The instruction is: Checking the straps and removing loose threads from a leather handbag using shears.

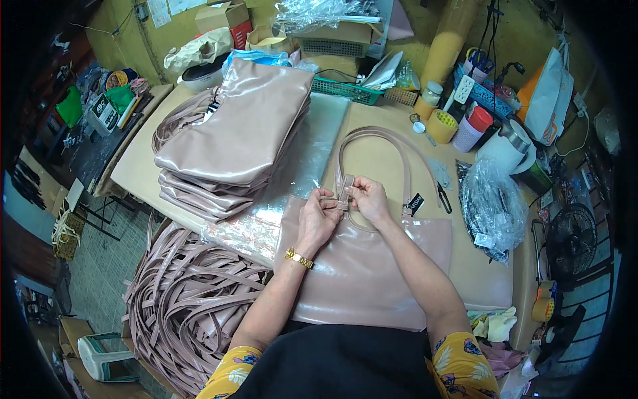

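While the left hand (320, 218) and right hand (368, 201) pinch a glossy mauve strap (343, 191), a black rectangular tag (414, 204) nearby bears white lettering.

Small bag workshop

The place looked like a small, crowded workshop turning out bags in numbers. A stack of matching mauve bags (232, 126) stood on a broad table (485, 282), with one more bag (372, 282) spread flat nearby, a black tag (413, 204) at its handle. Mauve straps (193, 299) lay heaped beside the table's left edge. Tape (441, 126), clear plastic (307, 163) and bundled plastic packets (495, 206) suggested packing work. Cartons (222, 16) and a green basket (342, 90) crowded the yellowish wall (119, 46). A kettle (500, 151), a fan (575, 239) and a plastic stool (101, 356) on the tiled floor (100, 263) gave it a homely rather than factory air.
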Available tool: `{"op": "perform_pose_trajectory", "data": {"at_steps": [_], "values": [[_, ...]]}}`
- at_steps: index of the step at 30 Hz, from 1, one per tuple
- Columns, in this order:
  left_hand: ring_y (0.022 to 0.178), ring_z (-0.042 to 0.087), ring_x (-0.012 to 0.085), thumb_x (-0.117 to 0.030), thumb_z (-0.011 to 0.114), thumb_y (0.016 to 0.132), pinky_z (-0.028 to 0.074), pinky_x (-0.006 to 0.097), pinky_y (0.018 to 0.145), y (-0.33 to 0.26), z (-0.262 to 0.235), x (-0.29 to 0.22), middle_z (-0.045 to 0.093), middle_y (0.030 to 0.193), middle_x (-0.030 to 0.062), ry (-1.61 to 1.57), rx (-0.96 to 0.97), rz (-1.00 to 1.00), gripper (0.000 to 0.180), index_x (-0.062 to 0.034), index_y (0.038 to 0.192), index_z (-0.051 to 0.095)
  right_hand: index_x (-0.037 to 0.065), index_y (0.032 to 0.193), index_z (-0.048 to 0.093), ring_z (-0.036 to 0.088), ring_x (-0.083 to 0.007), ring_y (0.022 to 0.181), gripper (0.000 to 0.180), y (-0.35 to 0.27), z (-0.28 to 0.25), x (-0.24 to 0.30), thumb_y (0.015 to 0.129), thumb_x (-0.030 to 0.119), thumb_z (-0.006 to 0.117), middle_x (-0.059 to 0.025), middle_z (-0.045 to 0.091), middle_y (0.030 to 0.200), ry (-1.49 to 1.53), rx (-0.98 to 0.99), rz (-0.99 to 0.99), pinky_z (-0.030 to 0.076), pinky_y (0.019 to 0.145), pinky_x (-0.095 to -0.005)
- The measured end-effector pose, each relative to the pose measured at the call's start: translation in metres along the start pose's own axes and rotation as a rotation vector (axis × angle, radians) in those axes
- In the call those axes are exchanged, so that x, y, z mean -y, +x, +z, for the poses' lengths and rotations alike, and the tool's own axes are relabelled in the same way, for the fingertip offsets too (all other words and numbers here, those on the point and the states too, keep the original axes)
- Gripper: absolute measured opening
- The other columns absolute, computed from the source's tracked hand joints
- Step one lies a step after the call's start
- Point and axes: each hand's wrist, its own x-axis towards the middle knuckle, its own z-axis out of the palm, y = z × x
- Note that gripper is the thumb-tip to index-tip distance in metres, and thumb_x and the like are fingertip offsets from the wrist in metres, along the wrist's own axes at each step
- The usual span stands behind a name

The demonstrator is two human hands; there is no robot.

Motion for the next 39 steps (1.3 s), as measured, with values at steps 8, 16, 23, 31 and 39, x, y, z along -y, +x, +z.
{"op": "perform_pose_trajectory", "data": {"at_steps": [8, 16, 23, 31, 39], "values": [[0.067, 0.066, 0.0168, -0.009, 0.069, 0.076, 0.052, 0.03, 0.064, 0.0, 0.002, -0.002, 0.069, 0.089, 0.0137, 0.405, -0.075, 0.132, 0.04, 0.0008, 0.109, 0.048, -0.001, 0.084, 0.061, 0.052, -0.0064, 0.052, 0.006, -0.003, -0.004, -0.009, 0.084, 0.005, 0.062, -0.0024, 0.061, 0.068, 0.111, 0.031, 0.072, 0.042, 0.048, -0.0233], [0.074, 0.067, 0.0269, -0.011, 0.071, 0.075, 0.052, 0.037, 0.068, -0.004, 0.004, -0.009, 0.069, 0.087, 0.0148, 0.374, -0.093, 0.091, 0.038, -0.0015, 0.104, 0.05, -0.001, 0.082, 0.061, 0.057, -0.0134, 0.058, 0.009, -0.007, -0.003, -0.017, 0.082, 0.007, 0.063, -0.0086, 0.061, 0.067, -0.165, -0.041, -0.035, 0.045, 0.056, -0.0305], [0.072, 0.068, 0.0236, -0.013, 0.072, 0.077, 0.052, 0.034, 0.067, -0.007, 0.003, -0.01, 0.069, 0.087, 0.0142, 0.357, -0.102, 0.12, 0.033, -0.0017, 0.101, 0.053, -0.001, 0.079, 0.06, 0.06, -0.0183, 0.061, 0.011, -0.006, -0.004, 0.006, 0.078, 0.008, 0.066, -0.0132, 0.06, 0.064, -0.418, 0.06, -0.101, 0.046, 0.058, -0.0337], [0.07, 0.068, 0.0217, -0.014, 0.072, 0.077, 0.052, 0.033, 0.066, -0.007, 0.007, -0.012, 0.069, 0.085, 0.0123, 0.328, -0.126, 0.101, 0.033, -0.0013, 0.102, 0.053, -0.001, 0.075, 0.06, 0.054, -0.0078, 0.052, 0.011, -0.003, -0.001, -0.028, 0.079, 0.005, 0.067, -0.0043, 0.059, 0.062, -0.238, 0.037, -0.04, 0.043, 0.048, -0.0253], [0.066, 0.066, 0.0164, -0.007, 0.065, 0.078, 0.051, 0.029, 0.063, -0.006, 0.006, -0.001, 0.069, 0.089, 0.0142, 0.302, -0.092, 0.116, 0.033, 0.0006, 0.107, 0.05, 0.0, 0.078, 0.064, 0.061, -0.0206, 0.06, 0.013, -0.001, -0.009, -0.009, 0.074, 0.011, 0.07, -0.0142, 0.06, 0.063, -0.217, 0.153, 0.033, 0.047, 0.059, -0.0349]]}}
